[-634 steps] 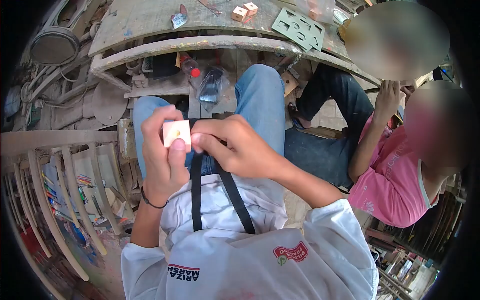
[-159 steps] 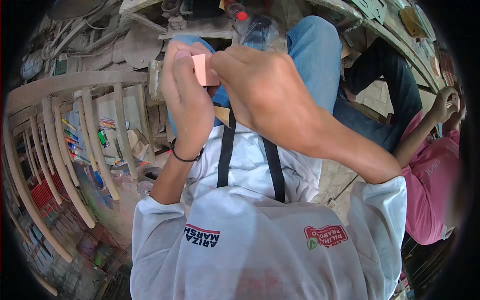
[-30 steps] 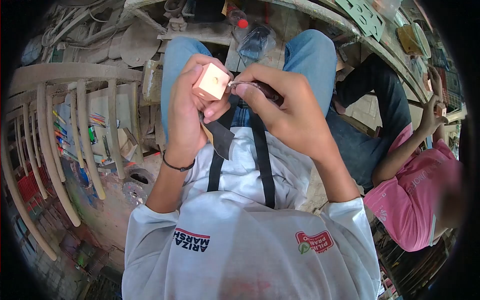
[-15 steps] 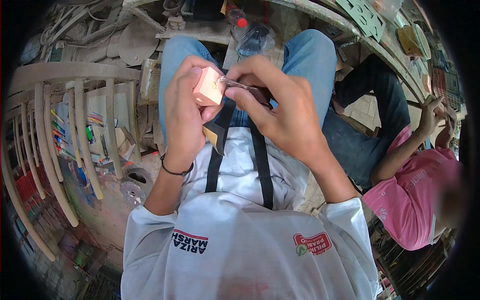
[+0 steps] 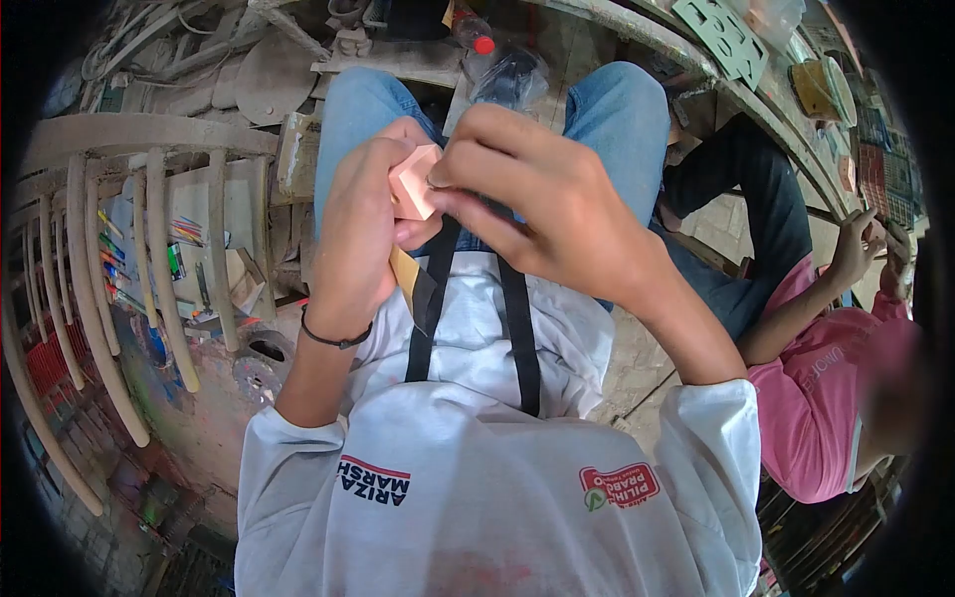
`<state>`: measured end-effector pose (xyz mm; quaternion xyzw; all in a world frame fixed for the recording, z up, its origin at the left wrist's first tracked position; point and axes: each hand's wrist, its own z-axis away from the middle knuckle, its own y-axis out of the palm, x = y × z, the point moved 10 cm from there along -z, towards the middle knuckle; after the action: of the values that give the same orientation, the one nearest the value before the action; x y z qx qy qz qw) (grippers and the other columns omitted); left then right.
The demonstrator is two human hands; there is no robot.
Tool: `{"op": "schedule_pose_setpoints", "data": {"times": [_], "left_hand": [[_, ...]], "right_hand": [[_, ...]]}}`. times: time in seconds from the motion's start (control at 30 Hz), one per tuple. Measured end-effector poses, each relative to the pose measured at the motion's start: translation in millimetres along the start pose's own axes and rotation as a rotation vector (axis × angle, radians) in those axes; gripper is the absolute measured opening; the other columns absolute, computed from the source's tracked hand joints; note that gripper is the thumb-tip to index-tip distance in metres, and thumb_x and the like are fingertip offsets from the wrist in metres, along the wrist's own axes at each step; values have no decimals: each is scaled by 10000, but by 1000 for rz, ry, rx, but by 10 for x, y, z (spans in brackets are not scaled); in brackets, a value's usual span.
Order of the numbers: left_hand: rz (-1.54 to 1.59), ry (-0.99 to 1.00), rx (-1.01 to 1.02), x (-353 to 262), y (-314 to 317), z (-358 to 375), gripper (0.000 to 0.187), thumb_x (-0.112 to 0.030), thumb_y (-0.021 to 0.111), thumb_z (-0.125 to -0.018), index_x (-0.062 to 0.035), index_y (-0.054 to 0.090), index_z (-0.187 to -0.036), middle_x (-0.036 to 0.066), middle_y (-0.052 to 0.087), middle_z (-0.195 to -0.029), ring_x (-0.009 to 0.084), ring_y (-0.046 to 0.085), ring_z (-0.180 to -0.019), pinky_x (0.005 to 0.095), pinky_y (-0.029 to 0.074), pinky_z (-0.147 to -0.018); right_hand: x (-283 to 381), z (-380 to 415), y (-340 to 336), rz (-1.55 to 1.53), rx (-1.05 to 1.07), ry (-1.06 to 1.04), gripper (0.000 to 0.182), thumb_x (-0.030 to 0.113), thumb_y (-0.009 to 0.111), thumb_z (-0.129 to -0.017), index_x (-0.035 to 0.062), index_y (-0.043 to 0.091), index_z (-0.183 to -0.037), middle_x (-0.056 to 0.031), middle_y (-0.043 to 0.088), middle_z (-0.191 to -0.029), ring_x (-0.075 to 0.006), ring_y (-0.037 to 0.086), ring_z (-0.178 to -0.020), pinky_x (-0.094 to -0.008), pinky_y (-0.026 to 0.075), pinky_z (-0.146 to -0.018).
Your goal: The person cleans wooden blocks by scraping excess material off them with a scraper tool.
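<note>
The right hand point(image 5: 547, 189) curled against a pale wooden block point(image 5: 412, 185); whether its grip pinched anything, I couldn't tell. The left hand point(image 5: 360, 214) clasped the block, a tan-and-black strip point(image 5: 409, 281) hanging below. Past the knees point(image 5: 622, 107) lay a red-capped bottle point(image 5: 470, 32).

Block point(image 5: 411, 187) between left hand point(image 5: 360, 229) and right hand point(image 5: 562, 204), bottle point(image 5: 470, 30) beyond.

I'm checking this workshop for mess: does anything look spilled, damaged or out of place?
The red-capped bottle under the bench seems to lie on its side rather than stand, though no spill shows. Coloured stains, perhaps paint, mark the surface at left. What shows of the wooden block in the left hand looks undamaged.
</note>
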<state>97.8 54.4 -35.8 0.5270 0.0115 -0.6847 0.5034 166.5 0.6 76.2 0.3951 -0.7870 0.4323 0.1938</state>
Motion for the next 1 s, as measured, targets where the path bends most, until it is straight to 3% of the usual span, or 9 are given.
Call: {"op": "schedule_pose_setpoints", "data": {"times": [0.07, 0.17, 0.23, 0.4, 0.53, 0.67, 1.0], "left_hand": [[14, 6, -10, 10, -19, -3, 206, -169, 380, -875, -55, 460, -723, 17, 435, -588, 42, 252, -401, 212, 182, -368], [-66, 46, -7, -8, -1, 0, 221, -220, 371, -916, -90, 427, -747, -23, 408, -567, 17, 265, -378, 181, 177, -350], [-82, 88, -45, -43, -36, 7, 208, -158, 382, -874, -41, 471, -726, 2, 417, -610, 42, 276, -440, 207, 186, -388], [-177, 166, -98, -96, -77, 20, 216, -178, 370, -899, -52, 452, -743, -3, 431, -625, 29, 281, -448, 196, 186, -385], [-372, 322, -205, -204, -136, 79, 221, -192, 354, -921, -59, 430, -761, -3, 433, -621, 28, 266, -429, 196, 185, -372], [-254, 276, -175, -187, -96, 39, 224, -183, 341, -925, -54, 427, -763, 0, 429, -621, 34, 266, -430, 201, 195, -377], [-438, 375, -229, -301, -23, 93, 228, -185, 323, -936, -51, 430, -785, -5, 398, -626, 41, 282, -453, 208, 207, -400]], "right_hand": [[-139, 25, 34, -138, 59, 158, 165, -57, 651, -696, -2, 580, -835, -98, 538, -796, -256, 560, -723, -312, 449, -600], [-184, 21, 54, -158, 104, 162, 144, -50, 645, -711, -15, 577, -832, -102, 561, -804, -249, 568, -716, -314, 455, -611], [-223, -10, 63, -165, 120, 174, 129, -48, 637, -720, -16, 577, -830, -103, 567, -797, -248, 571, -712, -312, 456, -616], [-263, 1, 157, -151, 149, 208, 117, -33, 625, -742, -15, 575, -846, -106, 583, -790, -250, 587, -709, -309, 464, -627], [-207, 45, 170, -55, 33, 173, 145, -32, 627, -749, -9, 576, -883, -107, 589, -805, -247, 602, -706, -309, 473, -606], [-250, 43, 109, -81, -6, 225, 152, -38, 630, -755, -4, 583, -896, -108, 587, -800, -245, 600, -690, -301, 476, -594], [-186, 21, 59, 36, -56, 140, 120, -18, 645, -760, -8, 596, -869, -108, 575, -759, -258, 583, -665, -312, 464, -590]]}}
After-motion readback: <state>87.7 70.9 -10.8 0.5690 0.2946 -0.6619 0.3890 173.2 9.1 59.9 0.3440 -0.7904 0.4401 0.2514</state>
